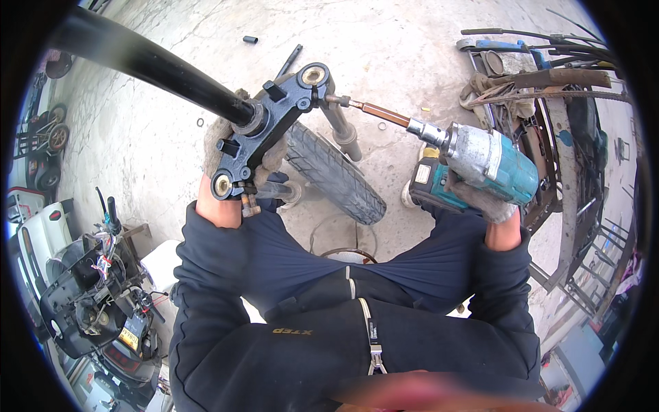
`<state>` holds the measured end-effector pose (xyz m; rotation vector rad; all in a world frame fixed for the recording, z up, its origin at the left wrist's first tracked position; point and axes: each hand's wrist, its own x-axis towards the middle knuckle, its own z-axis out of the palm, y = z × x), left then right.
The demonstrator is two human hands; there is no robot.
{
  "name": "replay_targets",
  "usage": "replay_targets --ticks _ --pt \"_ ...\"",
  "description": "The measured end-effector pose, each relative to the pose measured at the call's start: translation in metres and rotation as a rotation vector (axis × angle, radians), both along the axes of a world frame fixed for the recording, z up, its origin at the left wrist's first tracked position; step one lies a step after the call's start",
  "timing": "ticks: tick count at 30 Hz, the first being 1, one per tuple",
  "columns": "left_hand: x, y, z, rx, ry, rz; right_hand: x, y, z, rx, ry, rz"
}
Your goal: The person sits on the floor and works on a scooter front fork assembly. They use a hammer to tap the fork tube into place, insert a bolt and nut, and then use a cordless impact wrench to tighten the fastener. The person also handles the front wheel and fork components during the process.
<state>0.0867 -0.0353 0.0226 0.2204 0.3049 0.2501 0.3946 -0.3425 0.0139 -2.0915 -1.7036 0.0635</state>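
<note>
My left hand (215, 145), in a grey work glove, is wrapped round a black metal fork clamp (264, 127) beneath its long black steering tube (165, 72). My right hand (489, 204), also gloved, grips the handle of a teal cordless impact wrench (504, 165). A copper-coloured extension (384, 113) runs from the wrench's chuck to a bolt (334, 100) on the clamp's right end; its tip appears to meet the bolt head. Two bolts (249, 202) stick out near the clamp's left end. Below it are a fork leg (347, 141) and a black tyre (336, 175).
Metal frames and scrap parts (549, 82) are heaped at the right. A partly stripped scooter (96, 302) stands at the left. On the concrete floor (405, 48) lie a short black tube (250, 40) and a small ring (200, 122).
</note>
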Motion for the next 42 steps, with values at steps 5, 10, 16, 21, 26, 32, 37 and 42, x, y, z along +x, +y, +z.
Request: replay_targets --ticks 5,10,16,21,26,32,37,42 --pt "0.002 -0.007 0.005 0.043 0.2 0.125 -0.002 0.013 0.034 -0.117 0.744 -0.027" --pt "0.003 -0.008 0.003 0.105 0.129 0.067 -0.012 0.02 0.055 -0.011 1.471 -0.166" --pt "0.002 -0.002 -0.005 0.083 0.133 0.002 0.007 0.016 0.043 0.004 0.006 0.072" --pt "0.003 -0.002 -0.006 0.092 0.074 -0.024 0.011 0.007 0.031 -0.057 0.187 -0.052" --pt "0.001 -0.002 -0.006 0.043 0.068 -0.014 0.009 0.007 0.027 -0.087 -0.038 0.0" --pt "0.003 0.001 -0.01 0.013 -0.045 -0.064 0.012 0.006 0.023 0.055 -0.024 0.059" --pt "0.004 -0.003 -0.005 0.069 0.048 -0.024 0.013 0.001 0.021 -0.108 0.041 -0.043" --pt "0.007 -0.008 0.001 0.14 0.129 0.034 0.007 0.002 0.012 0.033 0.068 -0.025"
